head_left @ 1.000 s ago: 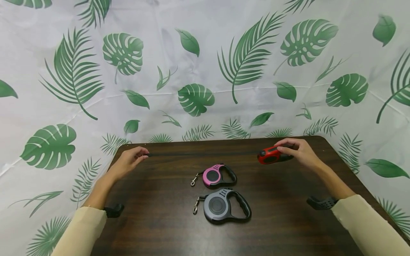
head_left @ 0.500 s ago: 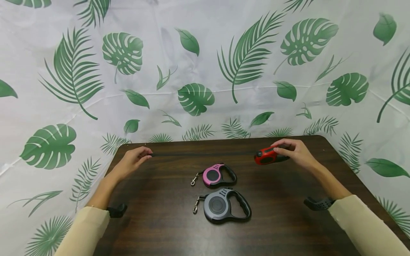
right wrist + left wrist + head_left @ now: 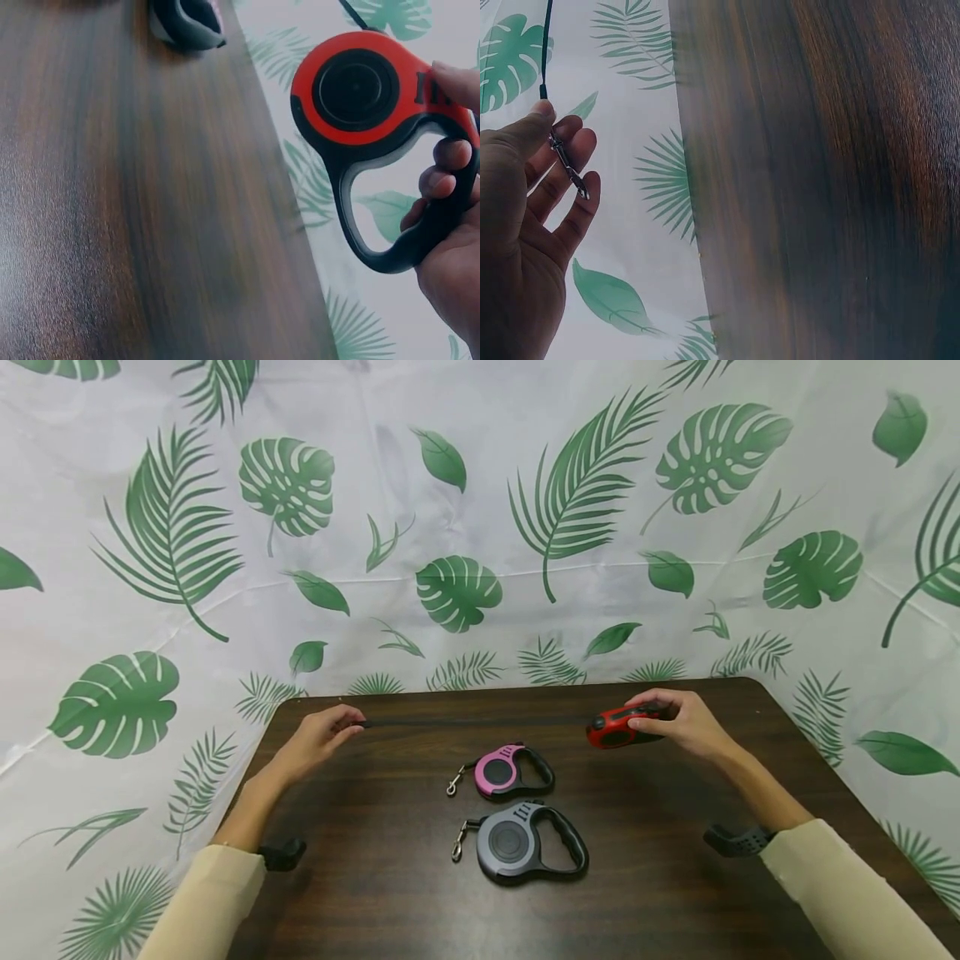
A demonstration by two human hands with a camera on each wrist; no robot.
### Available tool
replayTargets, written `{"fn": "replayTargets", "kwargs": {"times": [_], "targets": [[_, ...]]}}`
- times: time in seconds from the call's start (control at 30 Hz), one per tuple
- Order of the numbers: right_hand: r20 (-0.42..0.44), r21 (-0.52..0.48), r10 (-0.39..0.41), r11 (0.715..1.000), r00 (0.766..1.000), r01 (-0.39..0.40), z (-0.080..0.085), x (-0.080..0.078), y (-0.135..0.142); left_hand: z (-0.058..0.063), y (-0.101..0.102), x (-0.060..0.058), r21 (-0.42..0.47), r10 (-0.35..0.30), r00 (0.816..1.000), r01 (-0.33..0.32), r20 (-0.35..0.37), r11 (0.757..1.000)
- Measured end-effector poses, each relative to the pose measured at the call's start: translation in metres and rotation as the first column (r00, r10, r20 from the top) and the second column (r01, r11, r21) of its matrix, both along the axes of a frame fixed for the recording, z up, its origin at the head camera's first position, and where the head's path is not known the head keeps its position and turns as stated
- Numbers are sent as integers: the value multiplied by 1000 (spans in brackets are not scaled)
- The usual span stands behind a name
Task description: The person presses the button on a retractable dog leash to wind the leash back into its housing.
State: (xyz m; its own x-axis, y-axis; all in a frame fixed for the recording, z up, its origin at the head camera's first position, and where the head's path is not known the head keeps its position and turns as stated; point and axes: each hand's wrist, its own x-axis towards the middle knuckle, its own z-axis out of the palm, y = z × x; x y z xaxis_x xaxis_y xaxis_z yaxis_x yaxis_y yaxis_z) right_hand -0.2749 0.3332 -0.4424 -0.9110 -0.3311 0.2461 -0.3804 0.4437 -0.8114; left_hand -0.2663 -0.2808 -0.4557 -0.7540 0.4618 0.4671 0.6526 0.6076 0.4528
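My right hand grips the black handle of a red retractable dog leash, fingers curled through its loop and thumb on the red casing near the buttons. A thin black cord runs level from the casing across to my left hand. There the thumb and index finger pinch the cord's end, and the metal snap clip lies along the other fingers in the left wrist view. Below the stretched cord, a pink retractable leash and a larger grey one lie on the table with their clips pointing left.
The dark wooden table has its far edge close behind both hands. Past it hangs a white cloth printed with green leaves. Black straps sit on both wrists, below beige sleeves.
Both hands have moved inward: the right one leftward with the red leash, the left one slightly rightward with the clip. The cord between them is shorter. Pink and grey leashes stay put.
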Motion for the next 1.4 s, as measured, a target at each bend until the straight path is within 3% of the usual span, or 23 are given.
{"fn": "replayTargets", "kwargs": {"times": [0.37,0.6,1.0,1.4], "targets": [[20,-36,6,999,1000,-6,-3,1,-6,-7,9,-1,29,-12,999,11,47,1000],[40,-65,18,998,999,-16,-3,2,-13,-8,17,-2,64,-52,997,48,53,997],[48,-91,33,995,998,-29,-4,1,-23,-9,30,-3,62,-42,995,36,90,997],[44,-86,40,996,998,-36,-3,-1,-37,-6,50,-7,95,-78,990,67,121,993]]}}
